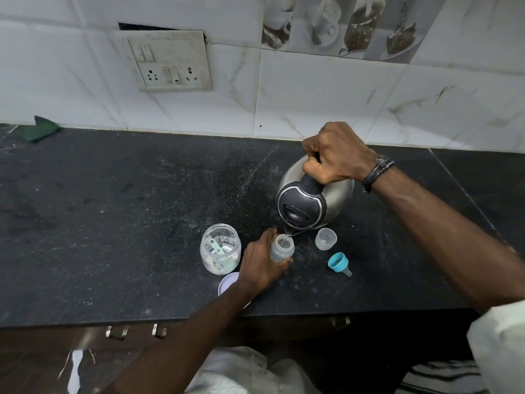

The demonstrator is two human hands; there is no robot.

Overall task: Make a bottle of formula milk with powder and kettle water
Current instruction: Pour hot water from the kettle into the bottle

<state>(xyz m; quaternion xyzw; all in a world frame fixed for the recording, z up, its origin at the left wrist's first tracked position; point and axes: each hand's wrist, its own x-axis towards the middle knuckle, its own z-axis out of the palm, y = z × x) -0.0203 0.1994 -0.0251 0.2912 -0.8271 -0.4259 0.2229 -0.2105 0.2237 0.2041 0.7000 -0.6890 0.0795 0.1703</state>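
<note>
The kettle [312, 200] hangs tipped over the bottle [281, 248], its spout directly above the open mouth, with a thin stream of water running in. The right hand [338, 155] is fisted round the kettle's handle, behind the bottle; the left hand [261, 265] wraps the bottle's side from the near left and holds it upright on the counter [142, 209]. Everything turns on spout staying over that narrow neck. Right of the bottle sit a clear cap [325, 238] and the teal-ringed teat [338, 263]; left of it, the powder jar [220, 248] stands open. The water level inside the bottle is hard to make out, and the left fingers behind it are hidden.
</note>
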